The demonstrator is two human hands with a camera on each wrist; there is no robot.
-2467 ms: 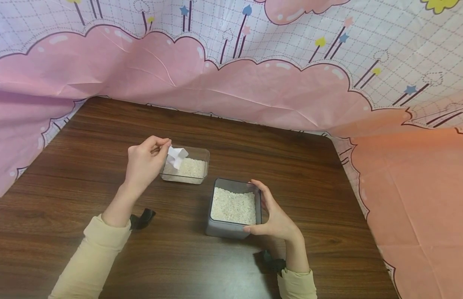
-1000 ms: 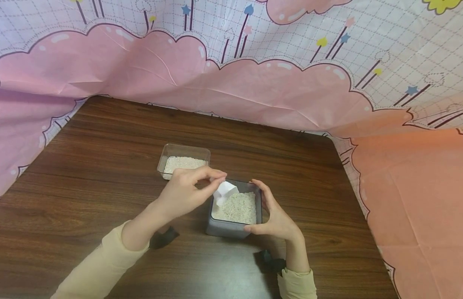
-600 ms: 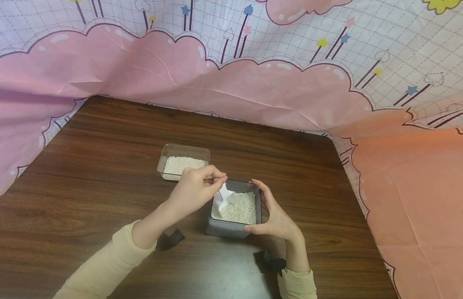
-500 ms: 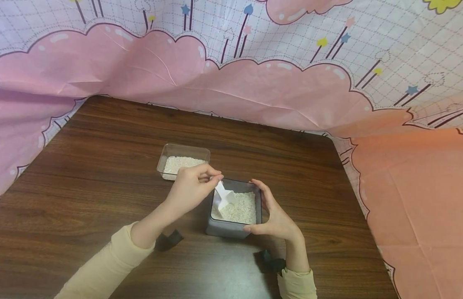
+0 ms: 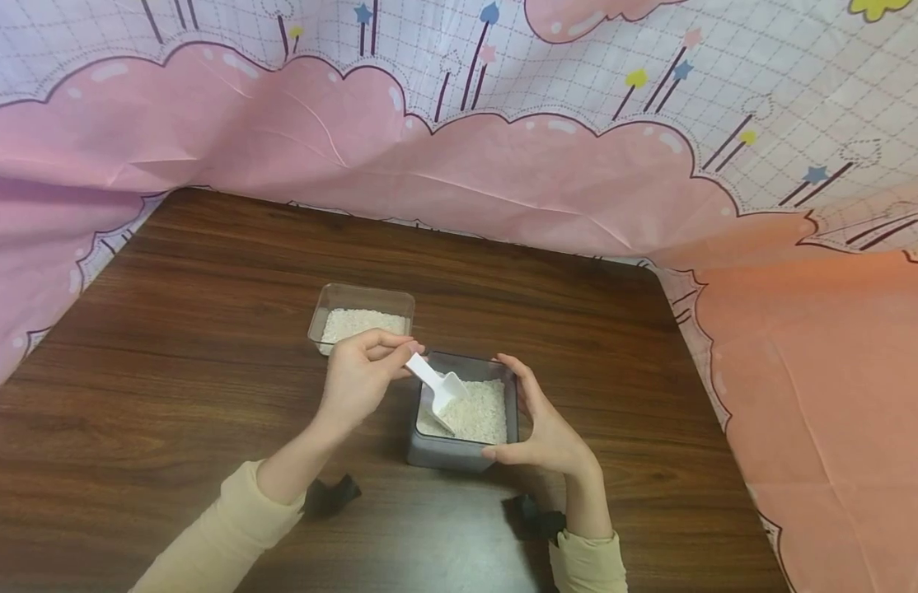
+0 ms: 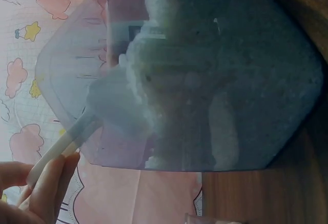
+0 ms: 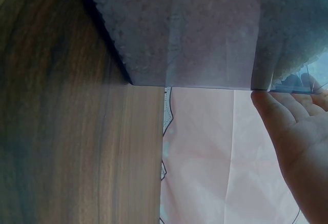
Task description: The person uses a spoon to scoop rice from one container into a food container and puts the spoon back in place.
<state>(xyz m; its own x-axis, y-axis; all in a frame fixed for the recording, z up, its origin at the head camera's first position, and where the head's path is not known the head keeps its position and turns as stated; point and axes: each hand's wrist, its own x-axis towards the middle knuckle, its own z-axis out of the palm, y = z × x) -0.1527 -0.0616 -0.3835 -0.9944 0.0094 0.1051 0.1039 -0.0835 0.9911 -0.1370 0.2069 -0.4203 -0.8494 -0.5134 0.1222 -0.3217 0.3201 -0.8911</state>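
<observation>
My left hand (image 5: 358, 375) pinches the handle of a white plastic scoop (image 5: 446, 392) between thumb and fingers. The scoop slants down into a square, see-through grey container (image 5: 451, 455), its bowl against white grains (image 5: 487, 412) that look like rice. In the left wrist view the scoop (image 6: 110, 101) shows through the container's wall, resting at the grain surface. My right hand (image 5: 551, 436) holds the same container from the right, thumb at the near side and fingers at the far side; some fingertips are hidden. Behind my left hand is a low clear box (image 5: 366, 297) with similar grains.
Everything stands on a dark brown wooden table (image 5: 207, 354). A patterned pink and white curtain (image 5: 466, 181) hangs along the back and sides. Black straps (image 5: 333, 497) sit at both wrists, below the beige sleeves.
My left hand has carried the scoop from over the clear box to the grey container. Its bowl has since tilted, and the hand has drawn slightly left. The right hand holds still.
</observation>
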